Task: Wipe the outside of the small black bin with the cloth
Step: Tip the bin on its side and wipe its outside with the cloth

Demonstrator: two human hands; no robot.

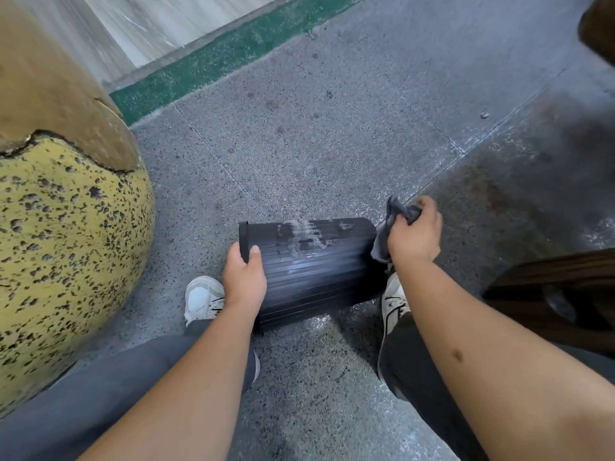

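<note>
The small black bin (316, 271) lies on its side on the speckled grey floor, its rim to the left and its base to the right. It has ribbed walls and a whitish smear on its upper side. My left hand (244, 281) grips the rim end, thumb on the outer wall. My right hand (414, 236) is closed around a grey cloth (387, 227), held at the bin's base end. The cloth hangs against the base edge.
A large yellow speckled rounded object (66, 247) with a brown top stands at the left. My white shoes (203, 296) flank the bin. A dark wooden object (562, 294) sits at the right. A green strip (213, 58) borders the floor at the back.
</note>
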